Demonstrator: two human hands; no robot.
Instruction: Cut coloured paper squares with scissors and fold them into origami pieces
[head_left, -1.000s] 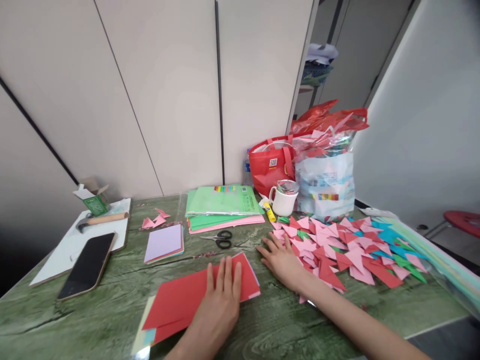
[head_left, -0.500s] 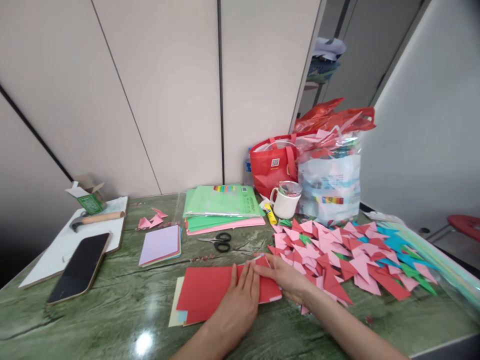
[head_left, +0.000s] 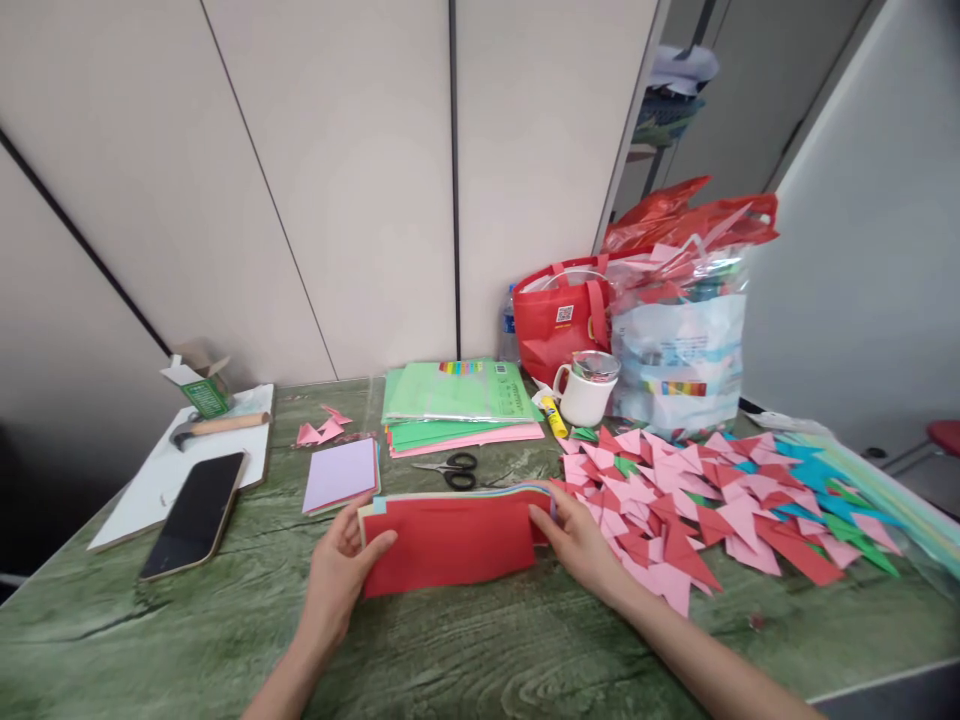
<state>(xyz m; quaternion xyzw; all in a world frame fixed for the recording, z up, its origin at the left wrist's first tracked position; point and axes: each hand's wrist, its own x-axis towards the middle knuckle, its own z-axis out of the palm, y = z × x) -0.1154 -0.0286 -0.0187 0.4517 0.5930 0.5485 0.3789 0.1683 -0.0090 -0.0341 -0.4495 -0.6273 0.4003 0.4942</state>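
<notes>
A stack of coloured paper sheets (head_left: pixel 450 548), red at the front with other colours showing along its top edge, is held up on its long edge at the table's front. My left hand (head_left: pixel 346 553) grips its left end, thumb on the red face and fingers behind. At the right end, my right hand (head_left: pixel 574 535) pinches the stack between thumb and fingers. Just beyond the stack lie black-handled scissors (head_left: pixel 456 470). Square paper sheets (head_left: pixel 339 475), lilac on top, lie behind my left hand. Folded paper pieces (head_left: pixel 675 500) in pink, red, green and blue spread beside my right hand.
Green paper packs (head_left: pixel 457 392) lie at the back. A white mug (head_left: pixel 591 390), glue stick (head_left: pixel 553 418), red bag (head_left: pixel 562 325) and filled plastic bag (head_left: pixel 679 350) stand back right. On the left are a phone (head_left: pixel 193 515), hammer (head_left: pixel 217 427), white board (head_left: pixel 124 510) and small green box (head_left: pixel 202 388).
The red-topped stack, flat on the table before, is now raised on edge. My left hand has moved from pressing its middle to gripping its left end. The view has shifted slightly.
</notes>
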